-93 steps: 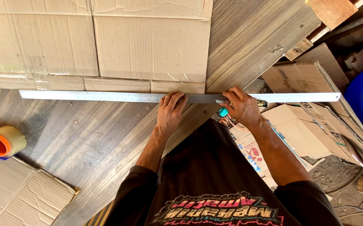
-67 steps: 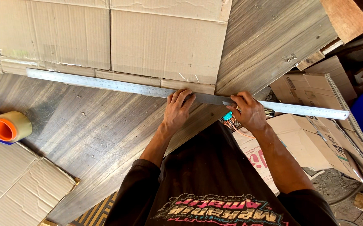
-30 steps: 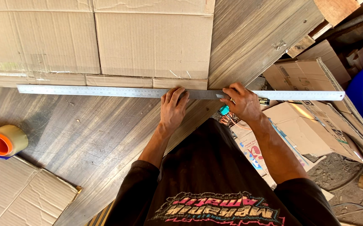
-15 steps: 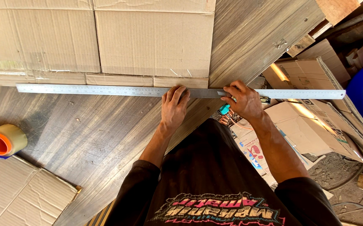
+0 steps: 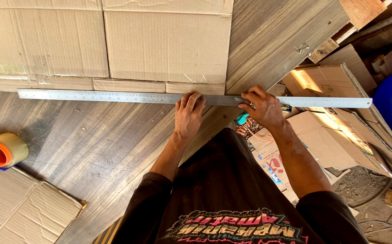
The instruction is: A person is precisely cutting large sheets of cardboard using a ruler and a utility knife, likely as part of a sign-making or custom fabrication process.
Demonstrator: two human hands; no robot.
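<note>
A tape roll point(image 5: 2, 152) sits far left on the wooden table point(image 5: 96, 144), the long steel ruler point(image 5: 114, 96) runs along the cardboard sheet's point(image 5: 114, 45) near edge, left hand point(image 5: 188, 113) pressing it flat with open fingers, right hand point(image 5: 263, 107) pinching it just beside.

A silver-grey ruler point(image 5: 114, 96) lies on plain brown cardboard point(image 5: 114, 43) and a streaky grey-brown wood-grain table point(image 5: 92, 149); the tape roll point(image 5: 1, 151) is yellowish with an orange core.
</note>
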